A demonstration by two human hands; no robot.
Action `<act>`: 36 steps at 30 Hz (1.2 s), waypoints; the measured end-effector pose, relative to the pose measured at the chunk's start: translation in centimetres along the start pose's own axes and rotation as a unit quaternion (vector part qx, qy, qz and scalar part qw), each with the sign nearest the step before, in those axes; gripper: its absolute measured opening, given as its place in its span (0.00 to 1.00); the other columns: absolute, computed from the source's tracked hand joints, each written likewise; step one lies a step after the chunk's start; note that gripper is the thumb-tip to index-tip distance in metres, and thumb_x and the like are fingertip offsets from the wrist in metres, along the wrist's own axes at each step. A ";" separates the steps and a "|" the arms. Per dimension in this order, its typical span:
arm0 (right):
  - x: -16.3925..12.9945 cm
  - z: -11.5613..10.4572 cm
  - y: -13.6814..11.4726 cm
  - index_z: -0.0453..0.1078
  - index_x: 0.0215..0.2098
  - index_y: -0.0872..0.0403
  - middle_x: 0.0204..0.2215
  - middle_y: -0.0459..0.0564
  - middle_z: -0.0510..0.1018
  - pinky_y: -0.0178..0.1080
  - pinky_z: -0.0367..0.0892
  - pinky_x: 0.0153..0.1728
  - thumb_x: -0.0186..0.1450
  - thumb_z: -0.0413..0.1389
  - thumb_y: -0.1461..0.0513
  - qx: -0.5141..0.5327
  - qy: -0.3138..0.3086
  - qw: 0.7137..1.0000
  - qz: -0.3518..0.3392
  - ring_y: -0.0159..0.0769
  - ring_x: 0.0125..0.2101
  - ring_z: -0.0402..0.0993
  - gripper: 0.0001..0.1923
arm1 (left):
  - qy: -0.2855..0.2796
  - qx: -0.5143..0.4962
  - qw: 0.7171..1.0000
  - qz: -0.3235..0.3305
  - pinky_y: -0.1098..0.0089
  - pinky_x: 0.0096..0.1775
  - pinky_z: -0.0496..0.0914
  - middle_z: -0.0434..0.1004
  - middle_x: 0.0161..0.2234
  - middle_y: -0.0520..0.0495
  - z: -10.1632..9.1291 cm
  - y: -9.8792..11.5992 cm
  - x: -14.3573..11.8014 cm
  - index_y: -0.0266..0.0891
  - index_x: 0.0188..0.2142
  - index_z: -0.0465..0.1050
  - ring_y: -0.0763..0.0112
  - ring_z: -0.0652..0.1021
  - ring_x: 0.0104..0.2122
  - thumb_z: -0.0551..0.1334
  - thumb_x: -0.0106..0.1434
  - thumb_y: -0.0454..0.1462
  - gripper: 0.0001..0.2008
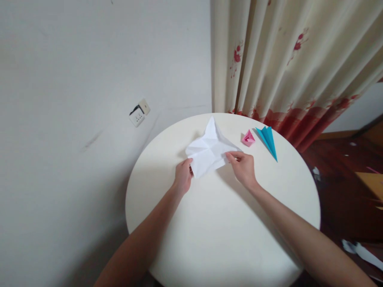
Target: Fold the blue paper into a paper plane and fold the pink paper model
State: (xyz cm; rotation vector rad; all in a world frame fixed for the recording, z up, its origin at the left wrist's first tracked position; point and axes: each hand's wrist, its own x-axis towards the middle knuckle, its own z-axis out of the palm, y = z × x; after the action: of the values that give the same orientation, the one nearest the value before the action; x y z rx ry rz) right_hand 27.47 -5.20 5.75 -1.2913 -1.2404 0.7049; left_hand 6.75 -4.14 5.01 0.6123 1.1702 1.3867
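A creased sheet of white paper (209,147) is spread between my hands over the far half of the round table. My left hand (183,175) grips its near left edge, thumb on top. On the right, my right hand (241,165) pinches the near right edge between thumb and fingers. One pointed corner of the sheet sticks up at the far side, and fold lines cross its middle. Some fingers of both hands are hidden under the sheet or behind the palms.
A pink folded paper piece (248,138) and a blue paper plane (268,142) lie right of the sheet. The white round table (203,231) stands near a wall with a socket (137,116). A flowered curtain (278,59) hangs behind; scraps lie on the dark floor.
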 end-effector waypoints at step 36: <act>1.8 -0.6 2.4 0.68 0.50 0.57 0.34 0.51 0.80 0.36 0.69 0.27 0.56 0.57 0.55 0.124 -0.008 0.989 0.075 0.35 0.28 0.76 0.25 | -0.109 0.461 0.751 0.460 0.56 0.65 0.57 0.72 0.60 0.45 -6.3 8.6 -2.7 0.42 0.54 0.75 0.58 0.68 0.63 0.55 0.71 0.42 0.17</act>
State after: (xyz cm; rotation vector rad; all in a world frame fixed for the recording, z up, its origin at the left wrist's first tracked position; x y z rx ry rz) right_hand 29.06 -3.17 4.10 -1.1813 -1.0398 0.9481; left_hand -1.85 -7.13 11.12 2.2440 1.3806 1.3372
